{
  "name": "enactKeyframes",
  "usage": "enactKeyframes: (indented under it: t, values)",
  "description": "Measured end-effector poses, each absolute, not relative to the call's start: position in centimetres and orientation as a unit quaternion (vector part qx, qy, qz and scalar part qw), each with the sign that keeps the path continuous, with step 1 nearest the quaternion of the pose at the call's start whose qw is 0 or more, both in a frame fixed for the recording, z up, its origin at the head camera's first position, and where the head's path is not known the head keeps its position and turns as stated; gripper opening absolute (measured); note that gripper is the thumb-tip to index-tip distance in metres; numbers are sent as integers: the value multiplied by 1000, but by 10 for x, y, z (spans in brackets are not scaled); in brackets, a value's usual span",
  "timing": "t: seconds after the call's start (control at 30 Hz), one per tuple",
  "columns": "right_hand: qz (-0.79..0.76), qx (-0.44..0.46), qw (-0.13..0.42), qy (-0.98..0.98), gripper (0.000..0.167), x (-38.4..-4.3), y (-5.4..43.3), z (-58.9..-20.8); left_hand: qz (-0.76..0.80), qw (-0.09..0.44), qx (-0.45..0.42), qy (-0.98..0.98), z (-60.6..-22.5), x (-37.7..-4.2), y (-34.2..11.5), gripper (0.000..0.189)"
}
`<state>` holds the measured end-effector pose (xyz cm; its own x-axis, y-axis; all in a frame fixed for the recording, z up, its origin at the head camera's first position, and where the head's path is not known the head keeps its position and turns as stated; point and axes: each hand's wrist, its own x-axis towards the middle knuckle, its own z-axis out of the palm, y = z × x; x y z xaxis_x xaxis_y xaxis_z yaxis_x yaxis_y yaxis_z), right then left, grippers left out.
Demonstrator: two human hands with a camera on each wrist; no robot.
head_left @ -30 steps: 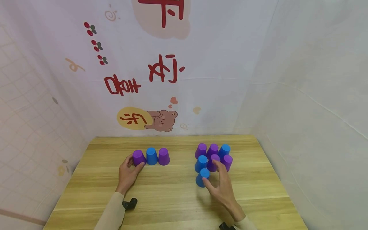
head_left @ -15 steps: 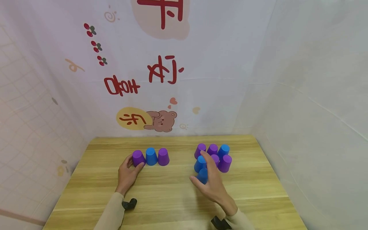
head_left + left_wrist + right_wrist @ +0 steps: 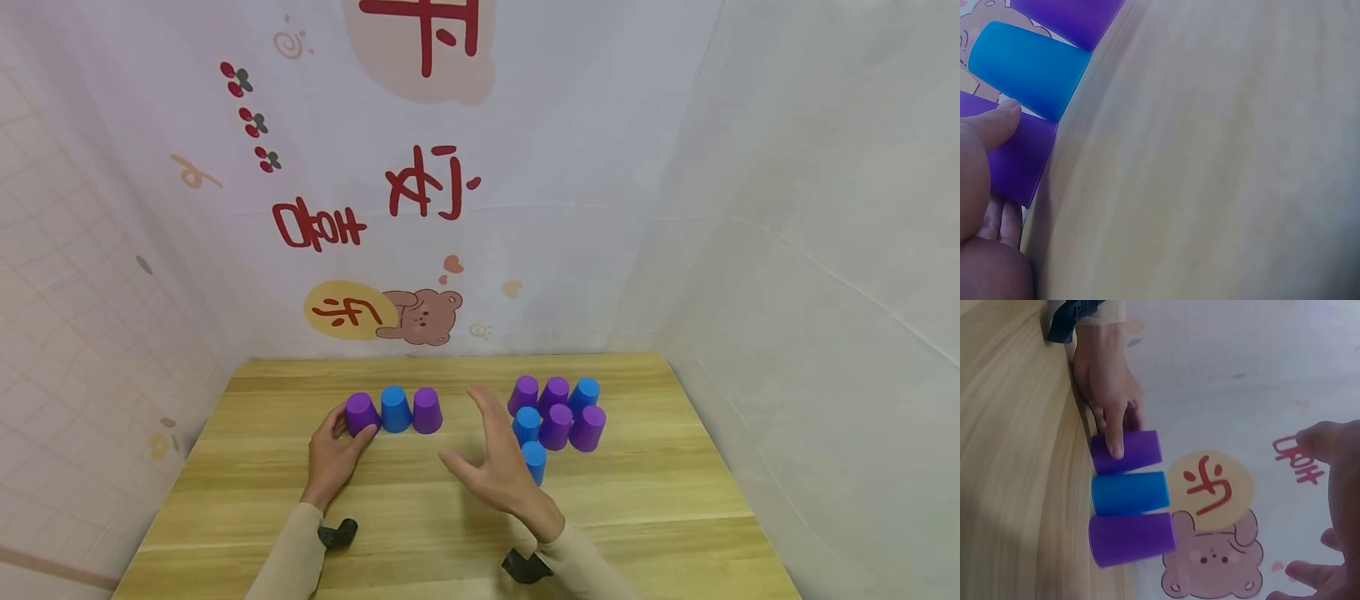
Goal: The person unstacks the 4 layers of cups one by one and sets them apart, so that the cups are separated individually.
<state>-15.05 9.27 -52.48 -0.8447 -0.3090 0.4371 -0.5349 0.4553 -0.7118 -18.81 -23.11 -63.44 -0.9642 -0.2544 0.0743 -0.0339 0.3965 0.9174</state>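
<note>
On the left of the table, an upside-down purple cup point(image 3: 362, 410) is held by my left hand point(image 3: 332, 460), thumb on its near side and fingers round its far left side. Beside it in the same row stand an upside-down blue cup point(image 3: 396, 410) and another purple cup point(image 3: 427, 412). My right hand point(image 3: 501, 468) hovers over the table between this row and the cups on the right, thumb and fingers spread with nothing between them. Its wrist partly covers the nearest blue cup point(image 3: 536, 460) of the right group. The right wrist view also shows the left thumb on the purple cup point(image 3: 1141, 450).
Several upside-down purple and blue cups stand close together on the right, among them a purple cup point(image 3: 556, 427) and a blue cup point(image 3: 584, 395). The wooden table point(image 3: 405, 533) ends at a printed cloth backdrop point(image 3: 570, 275), with cloth at both sides.
My right hand has moved left from the right-hand group of cups, passing over the nearest blue cup, which stays in place. The left hand and its cup have not moved.
</note>
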Motion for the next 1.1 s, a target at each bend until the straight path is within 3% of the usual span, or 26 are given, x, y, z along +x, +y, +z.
enactKeyframes:
  t: [0.63,1.1]
  values:
    - [437,211,31,-874,91,-207,38,-544,-536,113,92,-831,-635,-188,-228,76]
    - [454,171,4,-874,82,-228,25,-565,-542,107,91,-828,-634,-189,-228,77]
